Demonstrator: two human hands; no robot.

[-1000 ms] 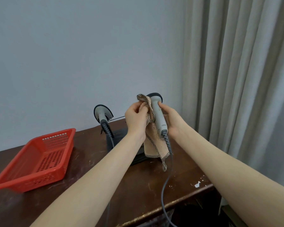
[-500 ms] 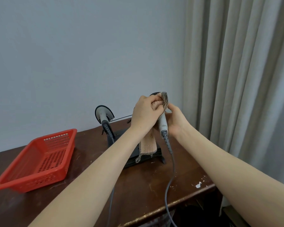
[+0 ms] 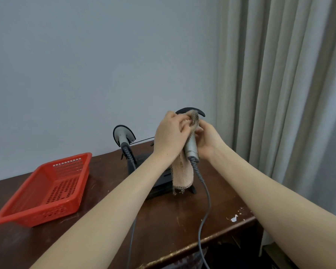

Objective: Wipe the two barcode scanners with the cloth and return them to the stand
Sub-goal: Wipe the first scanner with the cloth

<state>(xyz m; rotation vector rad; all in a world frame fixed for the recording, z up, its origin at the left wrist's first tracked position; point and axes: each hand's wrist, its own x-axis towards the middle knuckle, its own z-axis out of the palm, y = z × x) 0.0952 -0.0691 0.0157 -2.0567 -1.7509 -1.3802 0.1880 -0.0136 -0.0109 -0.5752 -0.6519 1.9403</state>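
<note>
Above the table, my right hand [image 3: 206,141] grips the grey handle of a barcode scanner [image 3: 191,147], held upright with its black head on top. My left hand [image 3: 170,135] holds a beige cloth [image 3: 182,175] bunched against the scanner's head, and the rest of the cloth hangs down behind the handle. The scanner's grey cable [image 3: 204,200] drops over the table's front edge. A second grey scanner [image 3: 122,135] sits upright on the left side of the black stand [image 3: 161,181].
A red plastic basket [image 3: 47,189] lies at the left on the dark wooden table [image 3: 163,226]. Beige curtains [image 3: 279,94] hang close at the right. A pale wall stands behind. The second scanner's cable runs down under my left forearm.
My left hand moved the cloth from the left side of the scanner up over its head. The scanner has risen slightly and stays in my right hand.
</note>
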